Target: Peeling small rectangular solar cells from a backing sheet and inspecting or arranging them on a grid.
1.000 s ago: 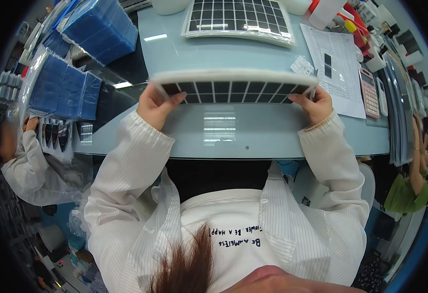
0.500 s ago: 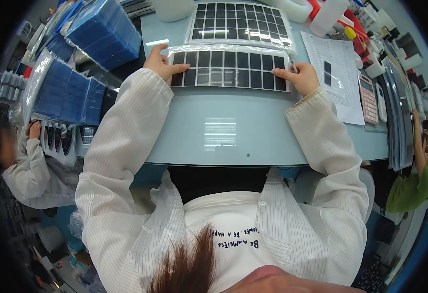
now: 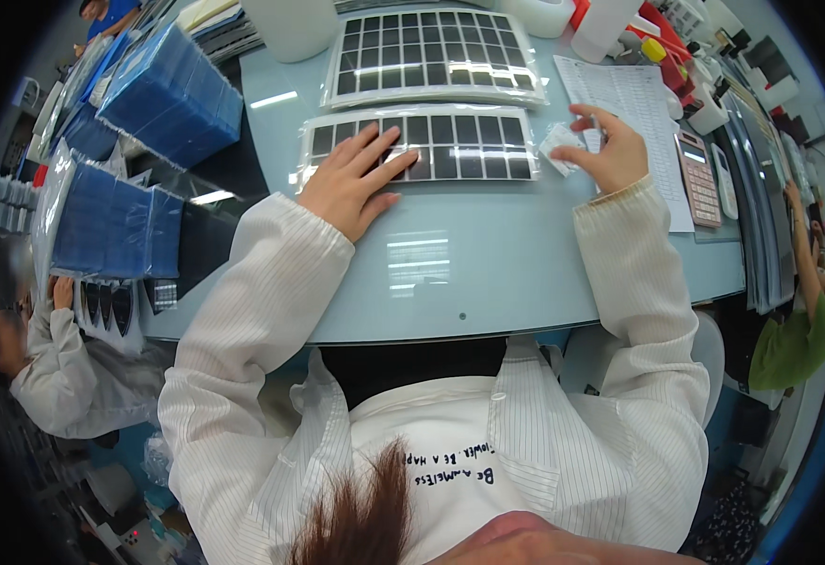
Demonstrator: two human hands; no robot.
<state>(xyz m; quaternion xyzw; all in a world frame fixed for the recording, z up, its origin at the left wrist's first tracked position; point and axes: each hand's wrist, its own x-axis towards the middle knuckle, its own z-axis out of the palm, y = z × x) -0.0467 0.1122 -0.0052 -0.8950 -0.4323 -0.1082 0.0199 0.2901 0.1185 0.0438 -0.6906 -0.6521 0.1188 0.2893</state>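
Note:
A clear-wrapped sheet of dark rectangles in two rows [image 3: 473, 146] lies on the glass-topped table. My left hand [image 3: 356, 179] rests flat on its left part, fingers spread and holding nothing. Off the sheet's right end, my right hand [image 3: 615, 155] is raised, with thumb and forefinger curved apart. A thin grey stick-like thing [image 3: 603, 130] appears tucked among its fingers; its kind is unclear. Beside the thumb is a small crumpled white piece [image 3: 559, 151], perhaps touching it. Behind the wrapped sheet lies a larger sheet of dark rectangles [image 3: 436, 56] in several rows.
At the right lie printed papers [image 3: 610, 89], a pink calculator [image 3: 697, 179] and upright grey folders [image 3: 756, 207]. Blue wrapped stacks [image 3: 116, 221] stand at the left. A white tub [image 3: 290, 24] and white bottle [image 3: 605, 28] are at the back. Co-workers sit on both sides.
My left hand has moved from the sheet's left edge to lie flat on it. My right hand has let go of the right edge and moved right. The sheet now rests slightly lower and leftward.

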